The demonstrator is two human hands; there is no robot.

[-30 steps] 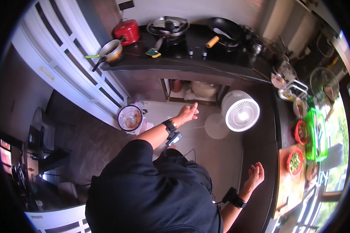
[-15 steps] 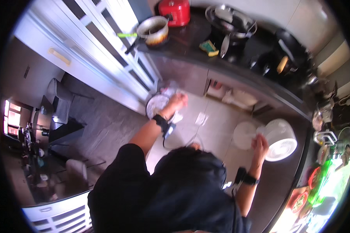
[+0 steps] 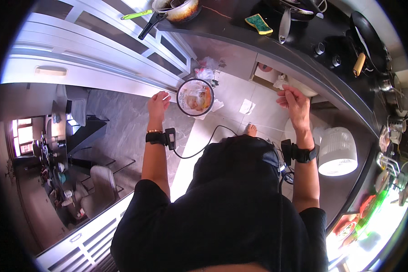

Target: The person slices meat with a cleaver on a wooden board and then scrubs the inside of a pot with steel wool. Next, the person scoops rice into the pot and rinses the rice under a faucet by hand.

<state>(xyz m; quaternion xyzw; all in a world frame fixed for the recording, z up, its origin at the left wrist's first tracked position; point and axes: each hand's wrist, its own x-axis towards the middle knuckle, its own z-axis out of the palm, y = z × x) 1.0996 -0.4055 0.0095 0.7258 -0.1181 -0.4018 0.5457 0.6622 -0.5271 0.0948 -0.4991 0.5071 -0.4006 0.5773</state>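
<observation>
My left hand (image 3: 158, 105) is beside a round waste bin (image 3: 212, 102), just left of its rim. Its fingers are partly bent and apart, with no held thing visible. The bin has a dark rim and a pale liner, with mixed rubbish inside. My right hand (image 3: 295, 105) is raised in front of the counter's lower cabinets, loosely curled with fingers apart and nothing visible in it. Near my right wrist stands a white ribbed fan (image 3: 338, 152). Both wrists wear black bands with small devices.
Overhead are a dark counter (image 3: 222, 34), a scorched pot (image 3: 181, 12), a green-yellow sponge (image 3: 259, 24) and a black pan (image 3: 369, 41). A white slatted door (image 3: 90, 68) stands left of the bin. Plastic bags (image 3: 205, 74) and a paper scrap (image 3: 247, 106) lie on the floor.
My left hand has moved left from over the bin to beside it. My right hand has moved up and away from the fan. The view has shifted, showing less of the counter.
</observation>
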